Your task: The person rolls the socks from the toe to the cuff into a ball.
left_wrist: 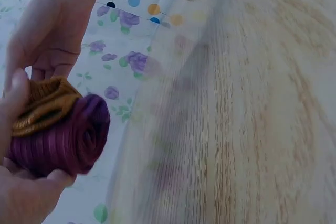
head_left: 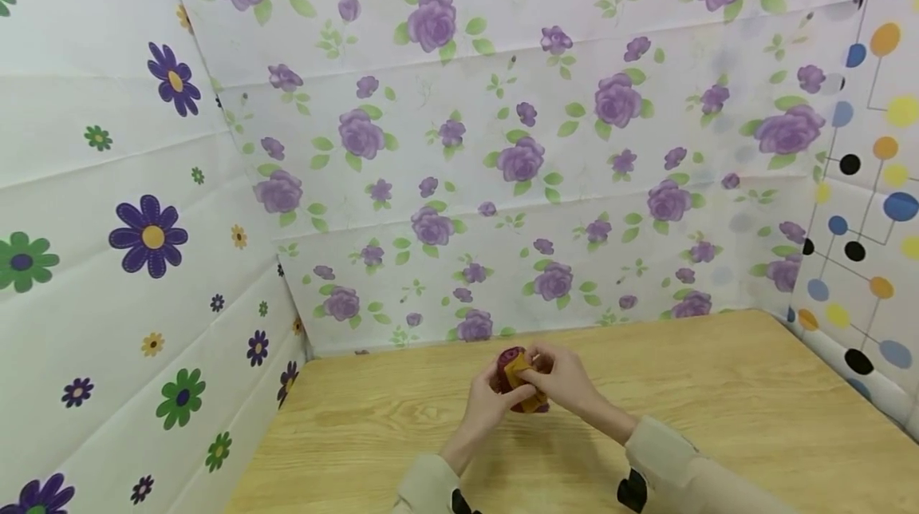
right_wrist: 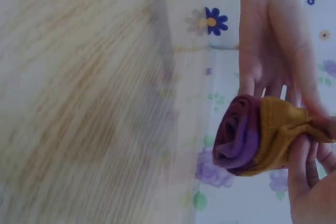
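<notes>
A rolled-up pair of socks (head_left: 515,370) is held between both hands above the wooden table. The roll (left_wrist: 58,148) is maroon and purple, its spiral end showing in the left wrist view, and a mustard cuff (right_wrist: 275,129) wraps round part of it. My left hand (head_left: 487,404) grips the roll from the left, with fingers and thumb curled about it. On the other side, my right hand (head_left: 563,380) pinches the mustard cuff, which looks stretched in the right wrist view. Some fingertips are hidden behind the socks.
The light wood table (head_left: 373,418) spreads below the hands. A sheet with purple roses (head_left: 520,159) hangs behind it, a daisy-print sheet (head_left: 86,179) at the left, and a dotted sheet (head_left: 869,258) at the right.
</notes>
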A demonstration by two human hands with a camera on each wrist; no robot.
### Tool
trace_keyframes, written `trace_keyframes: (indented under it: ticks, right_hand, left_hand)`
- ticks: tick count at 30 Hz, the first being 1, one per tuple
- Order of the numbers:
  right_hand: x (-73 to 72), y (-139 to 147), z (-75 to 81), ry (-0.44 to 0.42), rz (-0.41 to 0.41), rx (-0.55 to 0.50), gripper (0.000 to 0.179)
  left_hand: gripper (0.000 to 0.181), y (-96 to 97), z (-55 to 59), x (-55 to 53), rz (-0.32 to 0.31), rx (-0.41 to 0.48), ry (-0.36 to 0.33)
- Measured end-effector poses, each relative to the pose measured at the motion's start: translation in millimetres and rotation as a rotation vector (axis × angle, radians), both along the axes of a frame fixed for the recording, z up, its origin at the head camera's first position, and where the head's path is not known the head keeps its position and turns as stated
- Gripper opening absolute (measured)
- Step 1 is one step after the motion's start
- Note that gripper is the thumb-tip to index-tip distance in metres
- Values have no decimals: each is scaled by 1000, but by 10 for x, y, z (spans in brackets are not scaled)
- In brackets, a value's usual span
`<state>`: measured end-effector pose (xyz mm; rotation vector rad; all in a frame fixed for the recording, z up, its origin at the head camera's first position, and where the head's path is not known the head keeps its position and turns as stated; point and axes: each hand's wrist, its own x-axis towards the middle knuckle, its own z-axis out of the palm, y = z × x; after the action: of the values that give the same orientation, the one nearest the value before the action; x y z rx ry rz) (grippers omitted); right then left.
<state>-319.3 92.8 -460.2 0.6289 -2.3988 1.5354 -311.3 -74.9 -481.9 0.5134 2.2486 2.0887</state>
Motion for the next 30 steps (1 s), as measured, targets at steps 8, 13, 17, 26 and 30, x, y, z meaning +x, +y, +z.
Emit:
trace_keyframes:
  ticks: [8,13,17,26,30]
  right_hand:
    - [79,-62,30,-7,25,25,5]
    - [70,-49,-21,-14,51,1,11]
    - [55,-27,-44,-71,53,-99,15]
    - [-64,30,39,-115,29,-45,11]
    - [-109,72,98,-35,95,76,11]
  left_hand:
    - [43,-44,-20,16,53,-94,59]
    - [53,-63,-10,24,112,-103,25]
    - [46,-87,-9,18,161,-152,39]
    - [34,-8,12,66,-6,-388,201]
    - [26,4,66,115,-87,-476,258]
